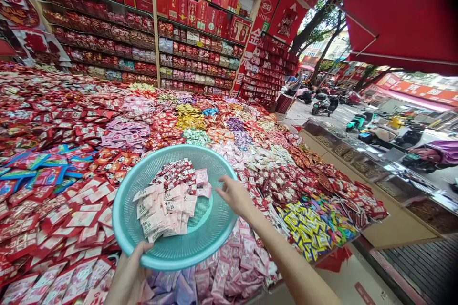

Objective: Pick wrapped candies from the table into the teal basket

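A teal plastic colander basket (pixel 211 248) is held out over a display of wrapped sweets. My left hand (pixel 134 262) is closed on its near-left rim, thumb over the edge. Inside lie several pale pink packets (pixel 173 205) with dark lettering, red-and-white packets (pixel 179 171) behind them, and plain pink packets (pixel 202 183) on the right. My right hand (pixel 232 195) hovers over the basket's right side. Its fingers are apart, slightly bent, and no packet shows between them. The palm is turned away from view.
Heaps of wrapped sweets surround the basket, including pink packets (pixel 232 271) below it, yellow packets (pixel 304 228) at right and blue-and-red packets (pixel 50 169) at left. Shelves (pixel 156 24) of boxes and bags stand behind. Lidded trays (pixel 343 152) line the right side, with parked scooters (pixel 361 121) beyond.
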Available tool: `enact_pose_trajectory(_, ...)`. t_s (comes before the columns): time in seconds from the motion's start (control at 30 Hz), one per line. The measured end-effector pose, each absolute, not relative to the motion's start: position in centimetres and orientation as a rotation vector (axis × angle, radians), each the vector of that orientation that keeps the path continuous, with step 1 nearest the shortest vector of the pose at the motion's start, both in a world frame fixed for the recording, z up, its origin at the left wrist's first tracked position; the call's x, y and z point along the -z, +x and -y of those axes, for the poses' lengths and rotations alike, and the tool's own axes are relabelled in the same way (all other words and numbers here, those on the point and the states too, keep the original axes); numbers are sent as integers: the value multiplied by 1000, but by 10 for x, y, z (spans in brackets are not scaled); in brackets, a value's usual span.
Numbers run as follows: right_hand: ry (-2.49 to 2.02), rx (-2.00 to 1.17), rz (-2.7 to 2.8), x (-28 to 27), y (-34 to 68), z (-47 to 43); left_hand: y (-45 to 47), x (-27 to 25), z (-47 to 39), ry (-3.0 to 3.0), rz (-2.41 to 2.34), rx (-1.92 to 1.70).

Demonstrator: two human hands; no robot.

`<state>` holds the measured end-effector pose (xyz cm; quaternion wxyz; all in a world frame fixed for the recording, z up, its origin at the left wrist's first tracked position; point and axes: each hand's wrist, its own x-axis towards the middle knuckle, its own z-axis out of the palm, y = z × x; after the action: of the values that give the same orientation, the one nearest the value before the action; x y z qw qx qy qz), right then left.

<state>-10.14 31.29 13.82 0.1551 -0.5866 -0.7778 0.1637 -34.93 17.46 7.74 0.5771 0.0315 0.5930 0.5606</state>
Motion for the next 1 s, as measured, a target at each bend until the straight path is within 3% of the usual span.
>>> enact_pose_trajectory(0.17,-1742,-564,1726,-101,-46,-235,-348,-77,-176,91,-1394,-1330)
enact_pose_trajectory(0.4,-1804,-969,1910,-28,-55,-157,-349,-74,-177,121,-1421,-1315)
enact_pose_trajectory(0.7,-1713,-1002,1828,-28,-70,-152,-348,-72,-177,125,-1442,-1329)
enact_pose_trajectory(1.0,-1528,-1414,1540,-50,-54,-165,-348,-70,-176,116,-1425,-1330)
